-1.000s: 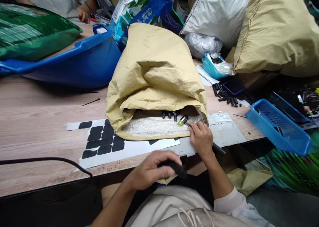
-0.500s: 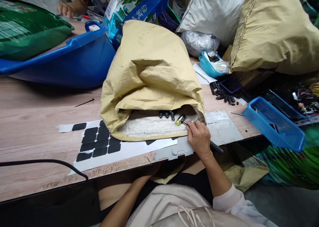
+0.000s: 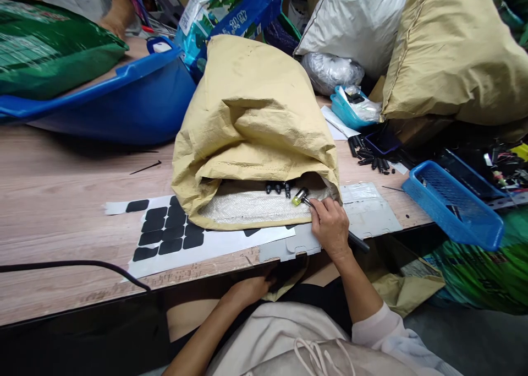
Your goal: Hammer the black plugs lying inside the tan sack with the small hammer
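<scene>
My right hand [image 3: 332,227] is closed around a small hammer [image 3: 300,196] with a metal and yellow-green head. Its black handle sticks out past the wrist to the right. The head rests at the open mouth of a tan woven sack [image 3: 264,84], over the white inner lining [image 3: 243,206]. Just left of the hammer, several small black parts [image 3: 278,188] sit in the sack's mouth. Below the table edge, near my lap, is my left hand [image 3: 251,289]; its fingers are hidden in shadow beside another tan sack [image 3: 284,290].
A sheet of black stickers [image 3: 171,230] lies partly under the sack. To the left stands a blue tub [image 3: 124,106]; a blue basket [image 3: 457,211] overhangs the right edge. Black tubes [image 3: 373,158] lie behind it. Another person's arm [image 3: 119,12] shows at top left.
My left hand has come further out from under the table edge, so more of it shows. My right hand and the hammer have barely moved. The other person's arm has shifted.
</scene>
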Demonstrator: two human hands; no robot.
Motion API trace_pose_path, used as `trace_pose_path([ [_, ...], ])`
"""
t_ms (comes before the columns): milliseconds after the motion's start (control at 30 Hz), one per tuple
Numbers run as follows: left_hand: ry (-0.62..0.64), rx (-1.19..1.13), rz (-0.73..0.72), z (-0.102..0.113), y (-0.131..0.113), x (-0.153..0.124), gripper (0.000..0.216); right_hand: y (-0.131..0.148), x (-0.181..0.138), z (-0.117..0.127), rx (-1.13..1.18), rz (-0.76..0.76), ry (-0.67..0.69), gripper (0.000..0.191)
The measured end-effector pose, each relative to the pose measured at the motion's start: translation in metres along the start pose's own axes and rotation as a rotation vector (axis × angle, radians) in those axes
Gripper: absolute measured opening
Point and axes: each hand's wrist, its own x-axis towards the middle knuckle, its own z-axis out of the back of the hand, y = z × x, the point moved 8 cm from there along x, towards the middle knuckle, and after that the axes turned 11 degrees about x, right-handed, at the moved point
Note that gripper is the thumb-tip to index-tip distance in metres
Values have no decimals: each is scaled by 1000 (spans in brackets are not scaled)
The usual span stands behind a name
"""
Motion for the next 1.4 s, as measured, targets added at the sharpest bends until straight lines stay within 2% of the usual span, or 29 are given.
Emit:
trace_pose_path([
  [100, 151, 42, -253, 17, -50, -27, 32, 0, 0, 0, 1, 6, -10, 25],
  [167, 155, -42, -414, 44, -86, -38, 29, 0, 0, 0, 3, 4, -9, 25],
  [200, 69, -84, -429, 65, -96, -36, 29, 0, 0, -1, 4, 2, -8, 25],
  [233, -70, -99, -402, 89, -101, -30, 29, -1, 0, -1, 4, -1, -6, 25],
  [300, -425, -33, -262, 137, -98, -12, 28, -1, 0, -2, 2, -5, -3, 25],
  [367, -711, 104, -78, 171, -89, 8, 28, -1, 0, -2, -1, -10, 0, 26],
  [400, -790, 168, 3, 182, -84, 19, 30, -1, 0, -2, 1, -11, 2, 26],
  [467, -848, 265, 124, 193, -77, 40, 32, -1, 0, -3, 6, -10, 10, 26],
  [533, -866, 325, 176, 198, -73, 55, 31, -1, 0, -3, 12, -9, 18, 25],
  [633, -871, 352, 168, 201, -72, 57, 24, -2, 0, -3, 10, -13, 15, 24],
  [800, -700, 306, 195, 197, -55, 31, 19, -1, 0, -3, 5, -9, 1, 23],
  [933, -614, 267, -9, 184, -52, 19, 16, -1, 0, -3, 5, -7, -10, 24],
  [1067, -648, 215, -207, 174, -56, 24, 16, -1, -1, -2, 13, -5, -20, 26],
  [1233, -643, 184, -274, 172, -56, 38, 16, -2, -1, -2, 15, -7, -23, 26],
  [1400, -646, 106, -311, 176, -50, 39, 19, -3, -2, -2, 20, -13, -33, 25],
])
